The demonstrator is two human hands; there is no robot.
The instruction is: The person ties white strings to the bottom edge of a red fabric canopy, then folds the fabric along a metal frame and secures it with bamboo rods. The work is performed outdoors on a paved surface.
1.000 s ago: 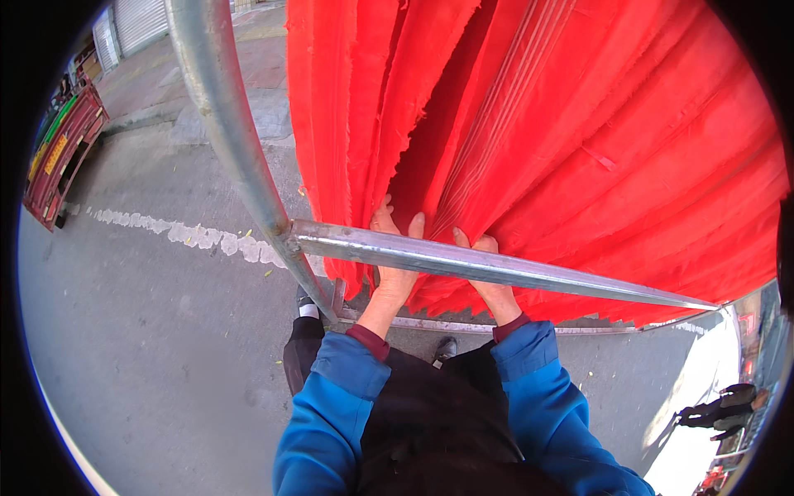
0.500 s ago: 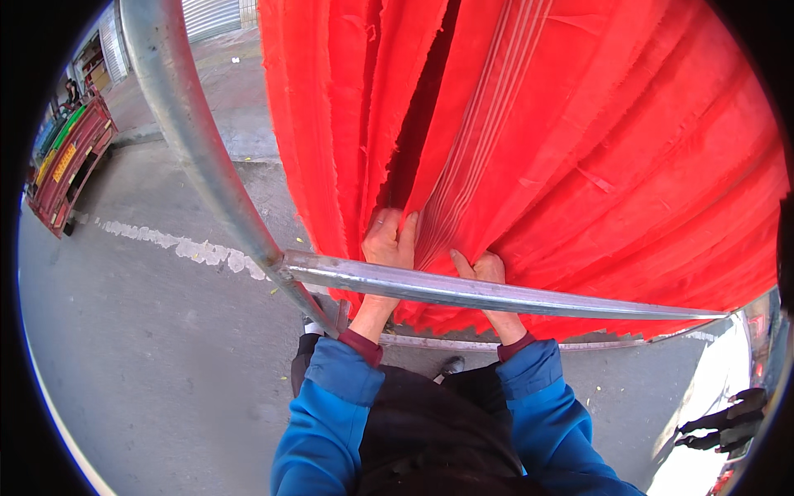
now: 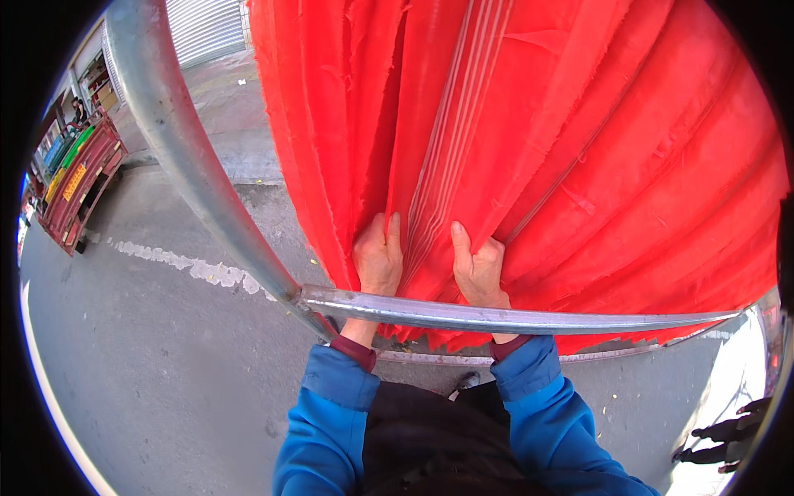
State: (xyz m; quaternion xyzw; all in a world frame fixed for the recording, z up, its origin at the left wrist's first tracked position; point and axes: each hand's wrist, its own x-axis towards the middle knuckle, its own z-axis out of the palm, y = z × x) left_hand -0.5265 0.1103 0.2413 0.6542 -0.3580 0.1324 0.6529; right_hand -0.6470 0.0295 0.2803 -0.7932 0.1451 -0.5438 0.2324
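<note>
A large red cloth hangs in many folds in front of me, with thin pale stripes down one strip and frayed edges. My left hand is closed on a fold of it, left of the stripes. To their right, my right hand grips another fold, thumb up along the cloth. Both forearms reach past a metal crossbar, which covers part of my wrists. The fingers behind the cloth are hidden.
A thick curved metal pipe rises on the left and meets the crossbar. Beyond it, a red truck stands on the grey road. A rolling shutter is at the back. Dark-clothed people show at the lower right.
Both hands remain on the cloth. The right hand now sits higher above the crossbar, with its thumb raised. The dark gap between the folds has narrowed, and the view has shifted slightly.
</note>
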